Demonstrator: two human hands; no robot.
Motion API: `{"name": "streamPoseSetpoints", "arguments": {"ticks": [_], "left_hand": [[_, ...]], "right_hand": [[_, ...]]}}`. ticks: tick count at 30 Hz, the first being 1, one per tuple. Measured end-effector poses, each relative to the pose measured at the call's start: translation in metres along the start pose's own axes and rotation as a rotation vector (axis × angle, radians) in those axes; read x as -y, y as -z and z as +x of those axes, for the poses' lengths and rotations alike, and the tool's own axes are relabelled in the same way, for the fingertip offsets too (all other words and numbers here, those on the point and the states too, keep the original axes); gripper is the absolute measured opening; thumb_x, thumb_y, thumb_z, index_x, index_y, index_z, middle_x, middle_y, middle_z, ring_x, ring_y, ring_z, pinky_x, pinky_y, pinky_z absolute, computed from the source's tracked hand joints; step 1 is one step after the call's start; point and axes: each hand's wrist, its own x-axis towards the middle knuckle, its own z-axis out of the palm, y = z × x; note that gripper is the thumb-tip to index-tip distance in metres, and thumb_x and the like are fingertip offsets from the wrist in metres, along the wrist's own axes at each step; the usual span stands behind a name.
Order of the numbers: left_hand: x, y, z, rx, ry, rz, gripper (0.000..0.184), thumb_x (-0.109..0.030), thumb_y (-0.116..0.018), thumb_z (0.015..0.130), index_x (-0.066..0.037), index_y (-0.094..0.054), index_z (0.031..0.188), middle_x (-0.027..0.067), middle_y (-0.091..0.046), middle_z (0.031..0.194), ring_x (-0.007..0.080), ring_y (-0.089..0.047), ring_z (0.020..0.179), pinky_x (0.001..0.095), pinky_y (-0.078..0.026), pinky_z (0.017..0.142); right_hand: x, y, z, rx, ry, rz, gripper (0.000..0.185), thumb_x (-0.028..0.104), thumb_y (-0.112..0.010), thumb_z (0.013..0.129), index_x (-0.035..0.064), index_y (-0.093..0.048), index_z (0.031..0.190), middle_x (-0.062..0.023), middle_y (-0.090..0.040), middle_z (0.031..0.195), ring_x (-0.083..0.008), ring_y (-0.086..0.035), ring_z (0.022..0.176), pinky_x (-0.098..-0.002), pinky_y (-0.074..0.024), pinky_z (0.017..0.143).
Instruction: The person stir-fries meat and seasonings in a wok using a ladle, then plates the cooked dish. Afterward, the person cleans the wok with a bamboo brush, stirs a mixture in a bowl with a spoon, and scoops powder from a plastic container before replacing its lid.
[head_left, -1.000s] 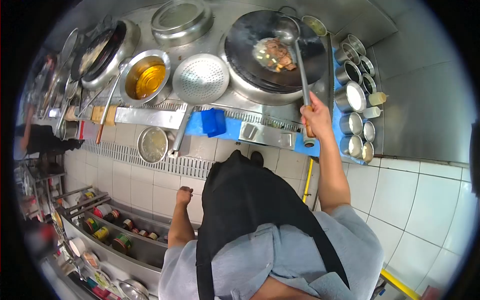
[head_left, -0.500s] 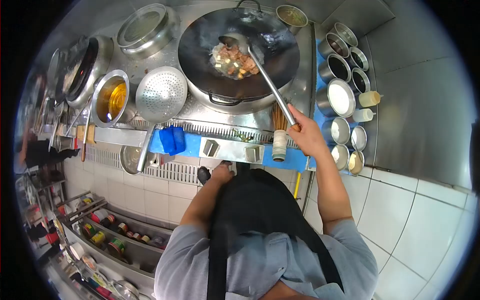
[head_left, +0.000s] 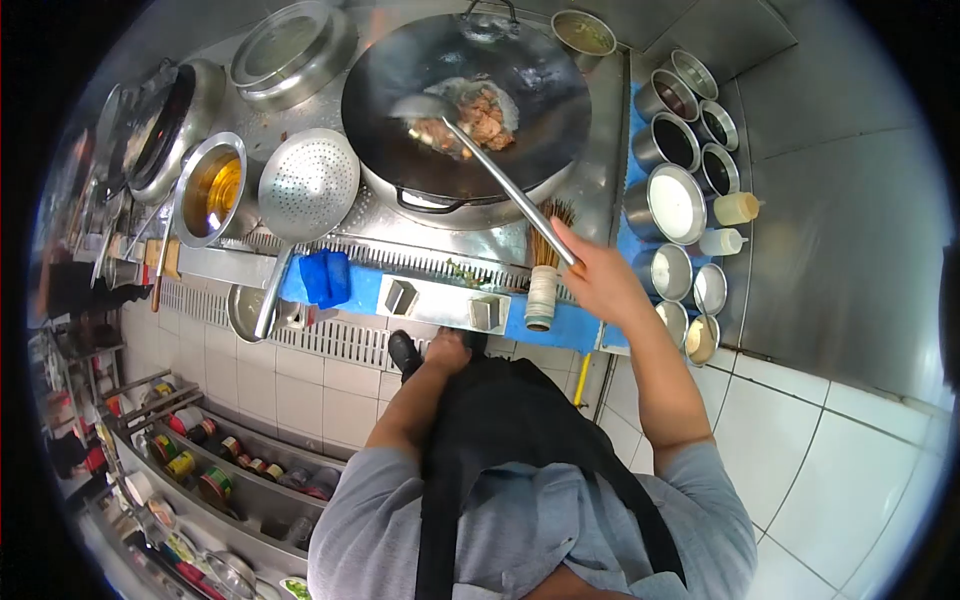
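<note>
My right hand (head_left: 600,280) is closed round the handle of a long metal ladle (head_left: 505,185). The ladle's bowl lies in a large black wok (head_left: 400,75), at the left edge of browned meat pieces (head_left: 485,118) in whitish liquid. Near the apron at the counter's front edge is my left hand (head_left: 447,351), low down below the stove knobs; its fingers are mostly hidden. A bamboo brush (head_left: 541,298) with a wrapped handle stands just left of my right hand.
Left of the wok are a perforated strainer (head_left: 310,185), a pot of yellow oil (head_left: 224,195) and a lidded steel pot (head_left: 290,55). A blue cloth (head_left: 325,278) hangs at the counter's edge. Seasoning tins (head_left: 676,204) line the right side.
The view has shifted, bringing the wok nearer the middle. The ladle's bowl has moved to the left of the meat, and the meat has been stirred. My left hand has moved in toward the counter's edge.
</note>
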Motion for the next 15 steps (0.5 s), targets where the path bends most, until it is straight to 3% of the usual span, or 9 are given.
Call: {"name": "streamPoseSetpoints", "arguments": {"ticks": [2, 5, 8, 11, 14, 15], "left_hand": [[0.011, -0.006, -0.009, -0.136, 0.042, -0.104, 0.061, -0.036, -0.068, 0.092, -0.001, -0.057, 0.140, 0.0220, -0.062, 0.141, 0.0390, -0.057, 0.133, 0.0455, -0.045, 0.115], [0.039, -0.010, -0.036, -0.158, 0.033, -0.318, 0.054, -0.034, -0.070, 0.091, -0.002, -0.062, 0.134, 0.0224, -0.065, 0.135, 0.0393, -0.062, 0.125, 0.0461, -0.049, 0.109], [0.037, 0.026, -0.091, -0.180, 0.108, -0.390, 0.044, -0.029, -0.072, 0.091, -0.002, -0.068, 0.126, 0.0227, -0.069, 0.127, 0.0393, -0.067, 0.116, 0.0461, -0.053, 0.103], [0.049, 0.035, -0.118, -0.328, 0.007, -0.480, 0.036, -0.023, -0.073, 0.091, -0.002, -0.070, 0.120, 0.0207, -0.072, 0.117, 0.0370, -0.070, 0.109, 0.0447, -0.056, 0.096], [0.021, 0.086, -0.134, -0.512, -0.068, -0.569, 0.030, -0.015, -0.072, 0.092, -0.002, -0.069, 0.119, 0.0186, -0.073, 0.111, 0.0330, -0.072, 0.100, 0.0414, -0.058, 0.088], [0.007, 0.112, -0.138, -0.565, -0.083, -0.538, 0.026, -0.011, -0.072, 0.094, -0.001, -0.069, 0.118, 0.0168, -0.073, 0.104, 0.0293, -0.073, 0.091, 0.0385, -0.058, 0.082]], "right_hand": [[0.002, 0.009, -0.026, -0.026, 0.044, -0.001, 0.073, 0.006, -0.062, 0.088, 0.0200, -0.045, 0.158, -0.0224, -0.068, 0.093, -0.0338, -0.064, 0.077, -0.0382, -0.0538, 0.078], [0.004, 0.016, -0.048, -0.105, -0.092, 0.099, 0.071, 0.006, -0.062, 0.089, 0.0159, -0.045, 0.157, -0.0223, -0.068, 0.097, -0.0314, -0.065, 0.081, -0.0381, -0.0538, 0.081], [-0.012, 0.000, -0.043, -0.203, -0.154, 0.105, 0.074, 0.007, -0.061, 0.091, 0.0176, -0.040, 0.161, -0.0179, -0.071, 0.093, -0.0316, -0.067, 0.073, -0.0388, -0.0536, 0.071], [0.031, 0.014, -0.011, 0.020, -0.594, 0.396, 0.073, 0.006, -0.061, 0.092, 0.0140, -0.039, 0.161, -0.0097, -0.065, 0.079, -0.0207, -0.061, 0.062, -0.0349, -0.0503, 0.061], [0.004, -0.014, 0.002, 0.042, -0.312, 0.594, 0.072, 0.006, -0.061, 0.093, 0.0099, -0.039, 0.161, -0.0038, -0.058, 0.074, -0.0125, -0.055, 0.057, -0.0319, -0.0470, 0.054], [0.003, -0.013, -0.001, 0.089, -0.306, 0.576, 0.070, 0.005, -0.062, 0.092, 0.0075, -0.041, 0.159, -0.0074, -0.061, 0.076, -0.0147, -0.057, 0.061, -0.0327, -0.0503, 0.060]]}}
